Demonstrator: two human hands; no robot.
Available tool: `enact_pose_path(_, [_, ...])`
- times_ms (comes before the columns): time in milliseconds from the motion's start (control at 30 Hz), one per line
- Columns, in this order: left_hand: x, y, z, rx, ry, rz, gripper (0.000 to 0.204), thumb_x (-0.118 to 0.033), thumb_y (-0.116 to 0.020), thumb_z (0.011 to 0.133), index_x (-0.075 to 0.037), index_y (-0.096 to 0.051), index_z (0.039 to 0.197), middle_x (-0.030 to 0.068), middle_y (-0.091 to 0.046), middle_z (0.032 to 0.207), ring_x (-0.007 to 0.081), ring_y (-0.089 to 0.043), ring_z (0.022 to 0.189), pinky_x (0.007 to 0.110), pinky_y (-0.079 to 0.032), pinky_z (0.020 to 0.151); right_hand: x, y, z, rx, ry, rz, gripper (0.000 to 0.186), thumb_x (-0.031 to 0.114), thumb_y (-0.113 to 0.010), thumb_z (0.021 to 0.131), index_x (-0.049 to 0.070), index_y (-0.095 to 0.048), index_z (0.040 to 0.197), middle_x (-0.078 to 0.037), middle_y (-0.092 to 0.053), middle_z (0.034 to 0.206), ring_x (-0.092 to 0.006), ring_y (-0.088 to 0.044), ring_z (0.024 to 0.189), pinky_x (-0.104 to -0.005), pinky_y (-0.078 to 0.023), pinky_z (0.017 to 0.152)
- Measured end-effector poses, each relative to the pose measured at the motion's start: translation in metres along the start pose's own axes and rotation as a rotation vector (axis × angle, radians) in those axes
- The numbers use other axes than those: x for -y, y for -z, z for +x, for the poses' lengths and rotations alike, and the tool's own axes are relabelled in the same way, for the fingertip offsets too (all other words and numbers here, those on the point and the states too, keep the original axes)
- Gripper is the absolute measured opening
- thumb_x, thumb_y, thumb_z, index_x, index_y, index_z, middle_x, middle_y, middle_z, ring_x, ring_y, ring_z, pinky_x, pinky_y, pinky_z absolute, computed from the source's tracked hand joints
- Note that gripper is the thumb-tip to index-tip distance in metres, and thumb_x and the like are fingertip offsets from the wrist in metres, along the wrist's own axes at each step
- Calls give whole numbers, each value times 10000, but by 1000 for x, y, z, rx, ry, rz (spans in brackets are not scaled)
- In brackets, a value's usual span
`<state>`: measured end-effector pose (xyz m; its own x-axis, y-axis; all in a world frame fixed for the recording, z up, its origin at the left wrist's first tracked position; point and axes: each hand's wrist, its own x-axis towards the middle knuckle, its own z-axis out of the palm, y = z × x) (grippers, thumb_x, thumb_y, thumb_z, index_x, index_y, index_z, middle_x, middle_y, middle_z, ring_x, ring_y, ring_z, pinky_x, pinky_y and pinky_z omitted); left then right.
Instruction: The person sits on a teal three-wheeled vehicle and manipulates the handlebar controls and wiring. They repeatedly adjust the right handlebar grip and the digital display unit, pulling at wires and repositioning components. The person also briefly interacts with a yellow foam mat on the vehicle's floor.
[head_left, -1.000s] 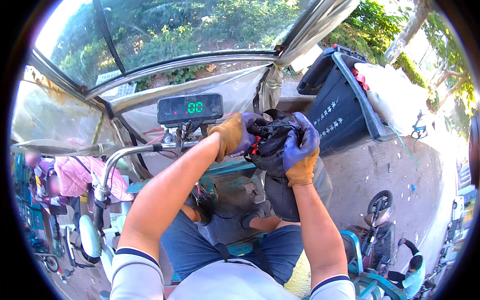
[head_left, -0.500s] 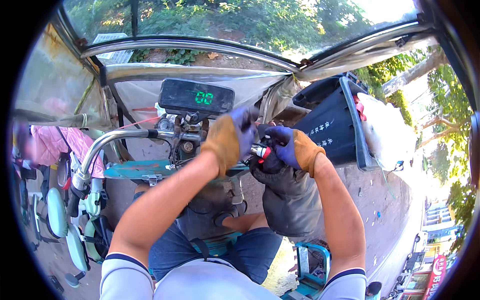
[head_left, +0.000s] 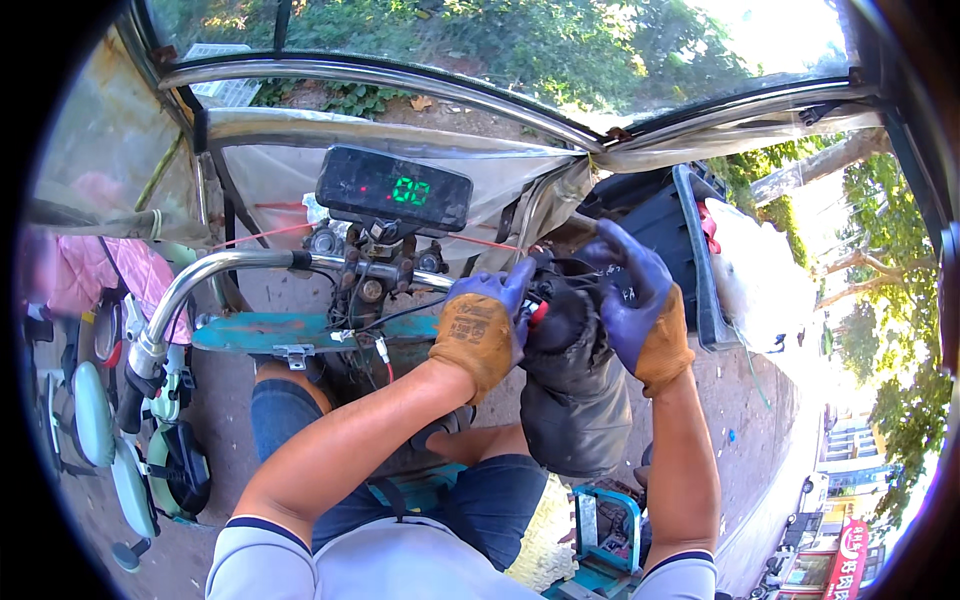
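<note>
Both my hands wear purple gloves with orange-brown cuffs. A black padded handlebar mitt (head_left: 578, 400) hangs over the right end of the chrome handlebar (head_left: 235, 262). At the mitt's upper left opening, my left hand (head_left: 485, 325) has its fingers bent and closed on the edge; the fingertips are partly hidden. A small red part (head_left: 539, 313) shows beside those fingertips. My right hand (head_left: 645, 310) is on the mitt's other side, fingers apart and raised, the thumb close to the black fabric. The grip inside the mitt is hidden.
A display (head_left: 395, 190) with green digits stands above the handlebar's middle. Ahead is a framed clear windscreen (head_left: 450, 60). A dark wheeled bin (head_left: 690, 260) holding a white bag (head_left: 755, 265) lies to the right. Parked scooters (head_left: 135, 460) stand on the left.
My left hand has come down and right onto the mitt's opening. My right hand has moved right, off the red part, with fingers spreading. The view has shifted slightly.
</note>
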<state>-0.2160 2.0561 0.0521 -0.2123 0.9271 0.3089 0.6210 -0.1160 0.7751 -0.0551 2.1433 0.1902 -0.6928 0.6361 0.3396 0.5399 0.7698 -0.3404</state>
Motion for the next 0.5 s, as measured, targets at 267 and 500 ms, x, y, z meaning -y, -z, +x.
enact_pose_path(267, [-14,4,13,105,96,39,744,-115,-762,856,-89,-491,1548,245,-734,1139,478,-674,1063,567,-541,931,-10,-29,33,768,-294,-211,581,97,-652,904,108,-626,1484,-192,-772,1247,-414,-722,1142,-439,-570,1015])
enact_pose_path(500, [-13,17,15,148,159,13,716,-120,-774,843,-137,-562,1527,274,-728,1157,494,-678,1119,542,-547,979,-34,6,-5,270,-384,442,465,-130,-538,881,-45,-709,1306,-92,-781,1173,-139,-711,1090,-308,-568,962])
